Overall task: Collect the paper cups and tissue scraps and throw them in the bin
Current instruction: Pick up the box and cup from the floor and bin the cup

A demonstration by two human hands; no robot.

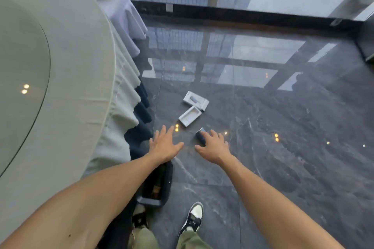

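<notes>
A dark bin stands on the floor beside the table skirt, under my left forearm; some rubbish shows inside it. My left hand is stretched out above the floor just past the bin, palm down, fingers spread, holding nothing. My right hand is held out beside it, also spread and empty. No paper cups or tissue scraps are visible on the table or floor.
A round table with a grey cloth and a glass turntable fills the left. Two white open boxes and a small dark object lie on the glossy dark floor ahead. Glass walls stand at the back.
</notes>
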